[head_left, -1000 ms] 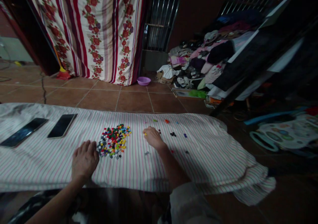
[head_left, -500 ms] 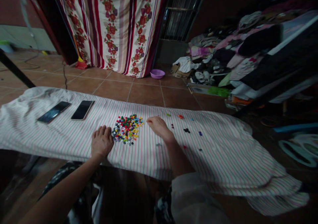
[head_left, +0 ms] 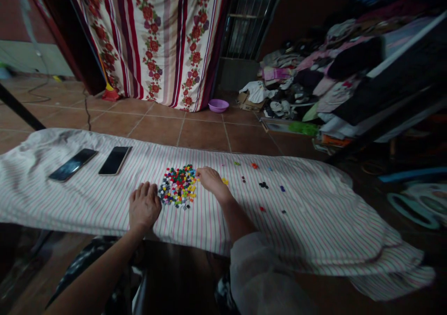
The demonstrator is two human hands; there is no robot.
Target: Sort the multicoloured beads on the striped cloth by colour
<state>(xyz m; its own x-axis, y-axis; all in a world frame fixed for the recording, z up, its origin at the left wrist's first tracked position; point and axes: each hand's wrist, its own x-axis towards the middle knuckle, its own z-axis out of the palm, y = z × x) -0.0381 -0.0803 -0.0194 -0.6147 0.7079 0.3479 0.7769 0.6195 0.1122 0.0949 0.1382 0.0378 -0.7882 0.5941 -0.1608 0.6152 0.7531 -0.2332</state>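
A dense pile of small, multicoloured cube-like pieces (head_left: 177, 188) lies on the striped cloth (head_left: 115, 198). My left hand (head_left: 144, 206) rests palm down at the pile's left edge, fingers extended. At the upper right edge, my right hand (head_left: 210, 180) has its thumb and fingers pinched together; whatever is between the tips is too small to make out. Right of it are little separate groups: yellow pieces (head_left: 225, 181), green pieces (head_left: 237, 163), orange pieces (head_left: 254, 165), dark brown pieces (head_left: 243, 179), black pieces (head_left: 263, 185), purple pieces (head_left: 282, 188) and a red piece (head_left: 262, 208).
Two phones lie on the cloth's left side, a silver-edged phone (head_left: 73, 165) and a black-screened phone (head_left: 115, 160). Beyond are a purple basin (head_left: 218, 106) on the tiled floor, a floral curtain (head_left: 167, 40) and a heap of clothes (head_left: 314, 72) at right.
My right hand has moved left to the edge of the pile, uncovering the yellow pieces. My left hand stays beside the pile. The camera view has shifted slightly.
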